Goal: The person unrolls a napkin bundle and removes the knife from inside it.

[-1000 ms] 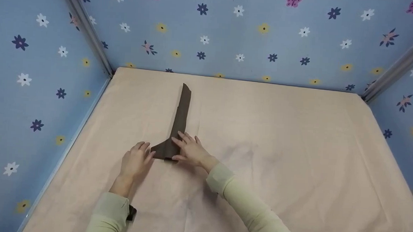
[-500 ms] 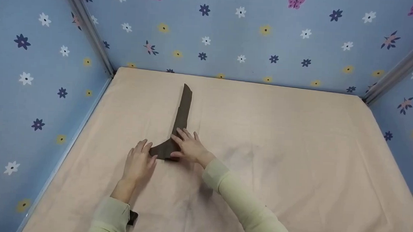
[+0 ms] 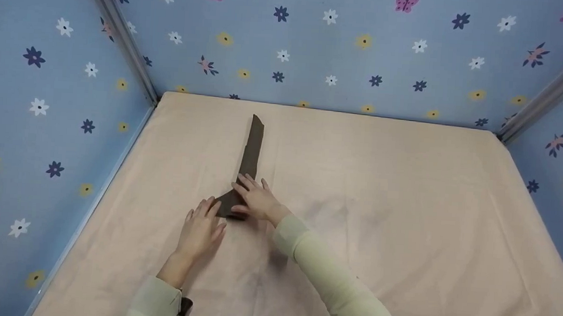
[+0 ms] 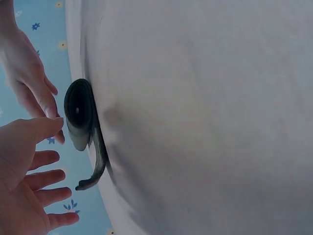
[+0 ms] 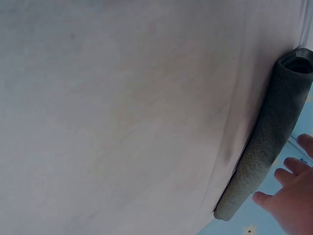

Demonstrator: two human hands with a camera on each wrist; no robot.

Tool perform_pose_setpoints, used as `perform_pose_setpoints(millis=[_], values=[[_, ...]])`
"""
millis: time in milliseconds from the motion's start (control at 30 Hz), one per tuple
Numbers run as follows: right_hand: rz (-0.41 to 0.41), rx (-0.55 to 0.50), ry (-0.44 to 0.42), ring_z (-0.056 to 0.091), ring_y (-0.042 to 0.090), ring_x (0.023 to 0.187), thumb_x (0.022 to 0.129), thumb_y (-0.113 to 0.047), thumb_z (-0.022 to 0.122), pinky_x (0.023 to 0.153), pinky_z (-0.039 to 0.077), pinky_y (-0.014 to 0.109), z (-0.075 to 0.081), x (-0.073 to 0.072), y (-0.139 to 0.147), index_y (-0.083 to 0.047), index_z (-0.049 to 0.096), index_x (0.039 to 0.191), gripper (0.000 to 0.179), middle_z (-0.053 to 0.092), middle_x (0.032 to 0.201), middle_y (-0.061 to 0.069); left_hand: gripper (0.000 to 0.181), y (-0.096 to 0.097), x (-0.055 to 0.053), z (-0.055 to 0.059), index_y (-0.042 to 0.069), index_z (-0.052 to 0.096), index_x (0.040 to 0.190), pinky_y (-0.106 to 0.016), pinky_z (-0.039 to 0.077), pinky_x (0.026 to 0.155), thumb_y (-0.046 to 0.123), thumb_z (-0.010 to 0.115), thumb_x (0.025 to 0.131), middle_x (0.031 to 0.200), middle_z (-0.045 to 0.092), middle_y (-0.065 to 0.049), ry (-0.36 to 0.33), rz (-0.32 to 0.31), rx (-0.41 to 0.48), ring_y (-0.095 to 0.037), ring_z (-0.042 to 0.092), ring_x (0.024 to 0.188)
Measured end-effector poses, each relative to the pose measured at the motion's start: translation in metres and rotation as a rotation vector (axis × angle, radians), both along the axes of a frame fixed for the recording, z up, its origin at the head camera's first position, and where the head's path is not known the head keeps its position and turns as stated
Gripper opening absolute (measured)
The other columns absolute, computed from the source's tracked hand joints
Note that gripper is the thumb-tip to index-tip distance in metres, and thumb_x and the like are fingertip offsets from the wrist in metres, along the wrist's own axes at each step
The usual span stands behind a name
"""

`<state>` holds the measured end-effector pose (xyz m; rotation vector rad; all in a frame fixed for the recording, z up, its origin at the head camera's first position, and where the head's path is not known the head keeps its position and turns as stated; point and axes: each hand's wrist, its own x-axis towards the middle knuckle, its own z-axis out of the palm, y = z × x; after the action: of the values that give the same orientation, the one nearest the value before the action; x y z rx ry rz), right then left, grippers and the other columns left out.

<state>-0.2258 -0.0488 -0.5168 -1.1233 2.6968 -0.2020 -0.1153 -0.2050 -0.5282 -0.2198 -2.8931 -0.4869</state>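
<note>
A long dark cloth [image 3: 250,156] lies on the table [image 3: 404,208], left of the middle. Most of it is a long, thin roll, and its far end points at the back wall [image 3: 305,63]. The near end of the roll has a round hole in it. A loose flap [image 4: 100,154] sticks out from the left side of the roll, and its tip bends up.

The right hand [image 3: 258,201] rests on the roll close to its near end, with its fingers spread. The left hand [image 3: 198,233] is right by the tip of the flap. Its fingers are loose and apart, and I cannot tell if they touch the cloth. The two hands are near each other but apart, and neither one is clamped on anything.

Both arms have pale green sleeves [image 3: 321,273]. A small black thing [image 3: 185,307] shows by the left wrist. The walls are blue, with flowers and pink butterflies.
</note>
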Motion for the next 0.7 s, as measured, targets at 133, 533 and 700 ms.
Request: perform_pose_setpoints(millis=[133, 533, 700], values=[[0.014, 0.019, 0.020, 0.011, 0.021, 0.134, 0.086, -0.053, 0.043, 0.104, 0.017, 0.050, -0.001, 0.000, 0.000, -0.017, 0.025, 0.141, 0.068, 0.014, 0.147, 0.004, 0.055, 0.004, 0.001, -0.001, -0.002, 0.045, 0.126, -0.059, 0.031, 0.090, 0.025, 0.064, 0.082, 0.131, 0.038, -0.023, -0.044, -0.002, -0.007, -0.040, 0.035, 0.120], [0.048, 0.061, -0.008, 0.006, 0.022, 0.134, 0.085, -0.060, 0.036, 0.103, 0.016, 0.051, -0.004, -0.001, -0.001, -0.025, 0.023, 0.142, 0.068, 0.010, 0.148, 0.001, 0.064, 0.005, 0.000, -0.009, 0.002, 0.040, 0.132, -0.064, 0.029, 0.087, 0.036, 0.061, 0.082, 0.135, 0.031, -0.026, -0.210, 0.036, -0.024, -0.048, 0.026, 0.121], [0.062, 0.060, -0.013, 0.004, 0.023, 0.134, 0.084, -0.059, 0.038, 0.103, 0.014, 0.052, -0.006, 0.001, -0.001, -0.027, 0.023, 0.141, 0.067, 0.010, 0.148, 0.001, 0.069, 0.002, -0.003, -0.013, 0.001, 0.037, 0.134, -0.065, 0.029, 0.086, 0.040, 0.061, 0.081, 0.137, 0.028, -0.027, -0.245, 0.043, -0.019, -0.048, 0.025, 0.122]])
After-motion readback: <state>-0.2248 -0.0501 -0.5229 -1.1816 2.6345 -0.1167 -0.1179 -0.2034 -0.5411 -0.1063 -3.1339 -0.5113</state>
